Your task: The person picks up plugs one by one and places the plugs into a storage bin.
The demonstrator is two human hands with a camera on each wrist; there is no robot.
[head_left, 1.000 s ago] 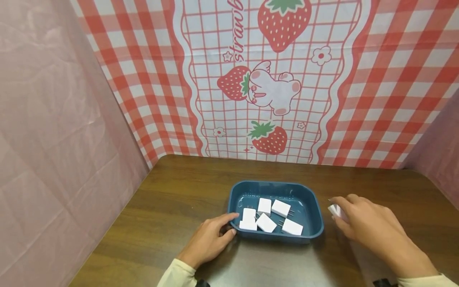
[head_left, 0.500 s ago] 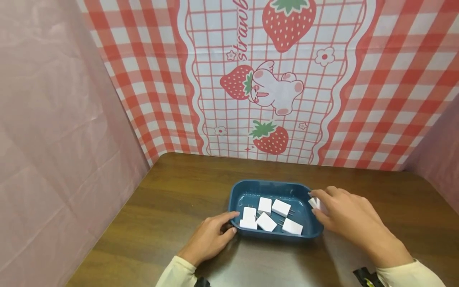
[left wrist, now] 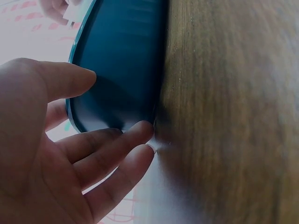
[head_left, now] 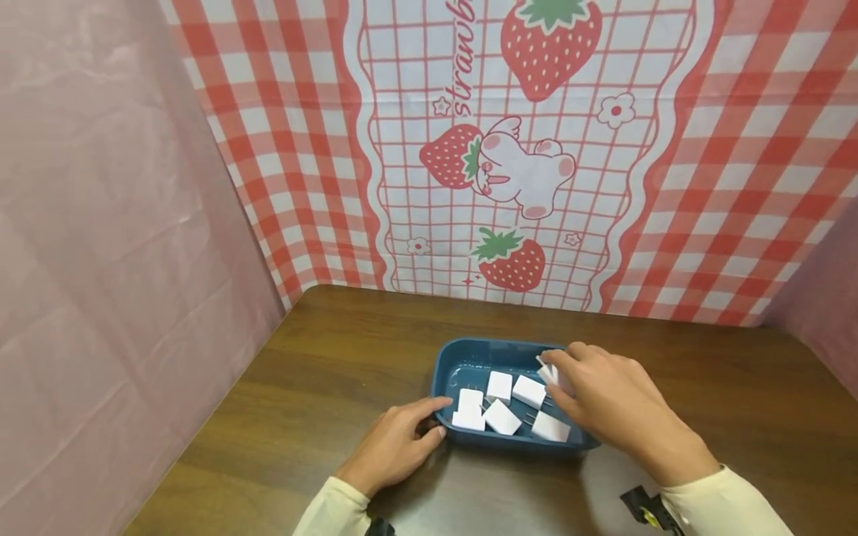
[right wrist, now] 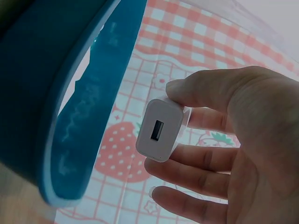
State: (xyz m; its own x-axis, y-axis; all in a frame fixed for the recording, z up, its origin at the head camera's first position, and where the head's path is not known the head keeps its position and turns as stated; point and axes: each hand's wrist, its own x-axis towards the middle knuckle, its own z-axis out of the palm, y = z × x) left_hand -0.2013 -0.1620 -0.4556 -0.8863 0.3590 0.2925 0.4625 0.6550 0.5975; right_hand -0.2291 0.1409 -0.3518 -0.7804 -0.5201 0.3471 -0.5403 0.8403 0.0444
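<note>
A blue tray [head_left: 506, 442] lies on the table with several white USB chargers [head_left: 502, 418] inside, some with their metal prongs showing. My left hand [head_left: 394, 448] grips the tray's near left corner. In the left wrist view its thumb presses the outer wall [left wrist: 124, 60], one finger goes behind the rim and the others curl against the end. Over the right part of the tray, my right hand [head_left: 606, 398] pinches another white charger [right wrist: 160, 129] between thumb and fingers. The charger's USB port faces the right wrist camera.
The brown wooden table [head_left: 322, 380] runs back to a red checkered strawberry cloth [head_left: 523, 171] hanging behind it. Pink fabric [head_left: 134, 246] hangs along the left side, and more pink cloth [head_left: 814, 260] is at the right.
From beside the tray, my right hand has moved left with its charger, over the rim and above the tray's right part. My left hand keeps its place on the corner.
</note>
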